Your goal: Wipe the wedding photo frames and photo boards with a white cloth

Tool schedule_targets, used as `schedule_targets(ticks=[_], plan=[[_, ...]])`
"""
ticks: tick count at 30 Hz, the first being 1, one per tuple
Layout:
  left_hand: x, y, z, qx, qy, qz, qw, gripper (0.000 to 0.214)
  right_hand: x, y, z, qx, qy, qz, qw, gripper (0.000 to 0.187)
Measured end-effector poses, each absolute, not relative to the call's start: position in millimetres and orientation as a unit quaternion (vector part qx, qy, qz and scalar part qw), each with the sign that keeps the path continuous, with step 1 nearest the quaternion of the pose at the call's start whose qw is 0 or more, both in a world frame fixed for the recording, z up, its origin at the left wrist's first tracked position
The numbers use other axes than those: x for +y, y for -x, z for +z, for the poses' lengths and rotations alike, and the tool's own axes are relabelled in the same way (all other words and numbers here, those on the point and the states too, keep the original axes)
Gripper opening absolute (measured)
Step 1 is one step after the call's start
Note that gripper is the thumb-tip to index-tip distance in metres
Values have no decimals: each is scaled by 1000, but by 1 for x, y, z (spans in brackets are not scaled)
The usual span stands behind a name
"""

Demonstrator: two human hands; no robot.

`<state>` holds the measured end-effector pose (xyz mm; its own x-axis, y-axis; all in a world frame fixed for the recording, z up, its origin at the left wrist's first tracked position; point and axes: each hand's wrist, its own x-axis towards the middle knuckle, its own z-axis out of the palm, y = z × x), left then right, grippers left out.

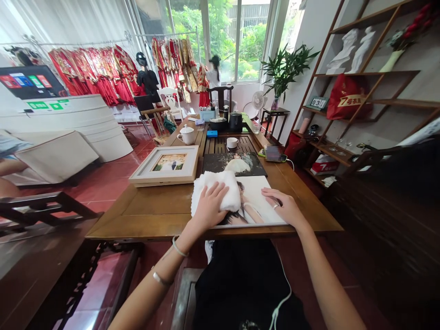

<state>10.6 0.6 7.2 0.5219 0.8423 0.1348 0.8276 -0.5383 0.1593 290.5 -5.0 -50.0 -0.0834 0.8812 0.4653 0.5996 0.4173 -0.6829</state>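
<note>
A large photo print [254, 201] lies flat at the near edge of the wooden table [154, 215]. On its left part lies a folded white cloth [220, 185], with my left hand [209, 206] pressed flat on it, fingers spread. My right hand [285, 206] rests flat on the right side of the print, fingers stretched out, a ring on one finger. Behind the print lies a second, dark photo print [237, 164]. A framed picture [167, 164] in a pale frame sits to the left of it.
Further back on the table stand a white teapot [186, 134], a cup [232, 143], a black kettle [235, 121] and a phone [274, 153] on a cable. Wooden shelves [360, 91] fill the right wall. Red garments [96, 73] hang at the back. A dark wooden bench [41, 206] is at my left.
</note>
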Motion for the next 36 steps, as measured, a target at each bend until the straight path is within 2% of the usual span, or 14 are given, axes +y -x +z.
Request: schedule_targets(ticks=[8, 23, 28, 36], plan=[[-28, -10, 9, 483, -871, 82, 42, 73, -5, -292, -53, -722, 511, 162, 437, 24], [79, -35, 6, 524, -847, 83, -31, 64, -4, -293, -53, -724, 507, 164, 438, 23], [60, -33, 4, 509, -857, 73, -32, 66, -4, -291, -52, -723, 509, 164, 437, 24], [-13, -38, 3, 462, -884, 72, -6, 72, -5, -290, -52, -720, 513, 156, 441, 24]])
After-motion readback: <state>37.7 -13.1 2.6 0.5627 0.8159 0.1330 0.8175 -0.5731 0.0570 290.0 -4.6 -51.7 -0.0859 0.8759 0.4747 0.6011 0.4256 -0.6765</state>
